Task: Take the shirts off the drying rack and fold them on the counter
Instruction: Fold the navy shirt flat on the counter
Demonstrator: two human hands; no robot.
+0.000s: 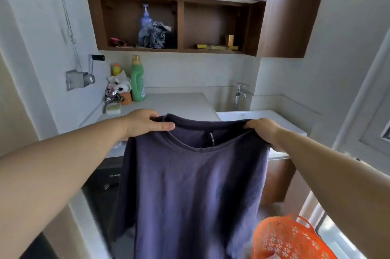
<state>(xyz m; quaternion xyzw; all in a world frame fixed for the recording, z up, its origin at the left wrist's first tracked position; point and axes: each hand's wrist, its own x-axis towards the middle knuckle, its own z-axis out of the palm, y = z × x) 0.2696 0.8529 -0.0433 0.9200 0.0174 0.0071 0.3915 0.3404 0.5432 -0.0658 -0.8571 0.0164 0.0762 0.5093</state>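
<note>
A dark navy shirt [190, 185] hangs in the air in front of me, spread wide, its collar and label facing me. My left hand [145, 124] grips its left shoulder, thumb lying across the fabric. My right hand [263, 130] grips its right shoulder. The shirt's body drops down past the front edge of the pale counter [173, 104], which lies just beyond my hands. No drying rack is in view.
A green detergent bottle [137, 81] and a clutter of small items [118, 94] stand at the counter's back left. A sink [259, 116] with a tap [240, 94] lies to the right. An orange basket [291, 239] sits low right. Wooden shelves [175, 24] hang above.
</note>
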